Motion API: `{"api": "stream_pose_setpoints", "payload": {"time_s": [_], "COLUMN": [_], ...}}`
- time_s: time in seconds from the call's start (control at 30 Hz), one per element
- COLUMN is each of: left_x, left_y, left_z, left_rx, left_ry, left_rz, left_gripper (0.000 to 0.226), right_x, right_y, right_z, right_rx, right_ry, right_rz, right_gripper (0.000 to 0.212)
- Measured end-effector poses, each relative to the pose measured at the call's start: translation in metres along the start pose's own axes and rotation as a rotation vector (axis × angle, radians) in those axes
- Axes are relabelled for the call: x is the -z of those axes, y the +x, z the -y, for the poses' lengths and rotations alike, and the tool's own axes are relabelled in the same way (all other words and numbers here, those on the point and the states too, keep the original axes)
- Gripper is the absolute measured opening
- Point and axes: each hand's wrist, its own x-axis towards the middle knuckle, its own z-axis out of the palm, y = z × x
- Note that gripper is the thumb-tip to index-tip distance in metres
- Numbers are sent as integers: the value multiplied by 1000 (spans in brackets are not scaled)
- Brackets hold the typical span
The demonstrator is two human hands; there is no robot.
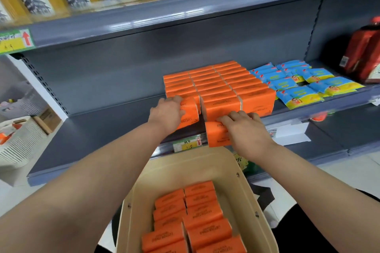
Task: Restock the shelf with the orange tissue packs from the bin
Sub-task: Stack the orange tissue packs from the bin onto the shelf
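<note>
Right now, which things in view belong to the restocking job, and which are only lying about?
Job: left hand, holding one orange tissue pack; right hand, holding a second pack; orange stack on the grey shelf; beige bin of packs.
Lying about: blue-and-yellow packets; red bags; white slatted basket.

Left forearm (92, 170) enters from 8 o'clock, right forearm (308, 174) from 4 o'clock, both bare and extended forward. Left hand (167, 113) knuckles up, fingers curled round orange pack (190, 113). Right hand (245, 129) palm down, fingers gripping second orange pack (216, 135).
</note>
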Motion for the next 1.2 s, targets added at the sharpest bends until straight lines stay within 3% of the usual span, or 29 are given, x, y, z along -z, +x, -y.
{"api": "stream_pose_setpoints", "payload": {"time_s": [0.1,0.2,0.3,0.6,0.8,0.97,1.2], "left_x": [-16,-24,-28,-39,-41,-17,5], "left_y": [13,23,33,65,71,61,30], "left_z": [-4,-4,-6,-10,-10,7,35], "left_rx": [6,-26,-49,-57,-86,-16,56], "left_ry": [45,118,264,386,235,113,53], "left_rz": [37,103,48,-110,-99,-179,-129], "left_gripper": [39,53,52,51,63,45,54], "right_x": [-5,-5,-8,-25,-28,-13,-6], "right_y": [5,12,13,23,31,52,100], "right_z": [-8,-15,-20,-21,-18,3,38], "right_rx": [-5,-1,-4,22,32,66,85], "right_ry": [11,35,53,118,102,120,127], "right_rz": [1,5,19,-36,-12,-40,-46], "right_gripper": [52,53,55,55,56,54,48]}}
